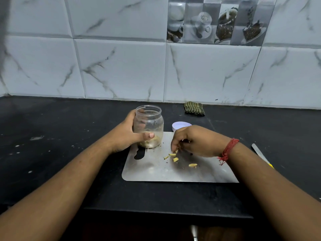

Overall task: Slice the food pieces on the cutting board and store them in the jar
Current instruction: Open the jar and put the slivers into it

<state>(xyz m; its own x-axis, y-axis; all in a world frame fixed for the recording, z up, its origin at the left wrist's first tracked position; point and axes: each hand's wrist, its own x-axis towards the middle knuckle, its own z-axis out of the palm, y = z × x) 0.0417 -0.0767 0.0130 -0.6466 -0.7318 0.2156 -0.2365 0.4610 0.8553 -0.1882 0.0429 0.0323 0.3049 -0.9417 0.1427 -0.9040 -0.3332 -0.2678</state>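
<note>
The person's left hand [124, 136] is wrapping its fingers [149, 135] round a clear plastic jar [149, 126], which is standing upright on the ten o'clock corner of a steel cutting board [156, 173]. A few pale slices are lying in the jar's bottom. The right hand [194, 141], a red thread [228, 150] circling its wrist, is reaching down near the board's centre, fingertips pinching one of the yellow food pieces [175, 159]; the others are lying scattered just toward six o'clock of that hand. A white lid [180, 125] is sitting on the black bench [52, 153] at twelve o'clock of the board. A green striped cloth [194, 108] is resting by the tiled wall, and a knife [260, 153] is lying at three o'clock.
</note>
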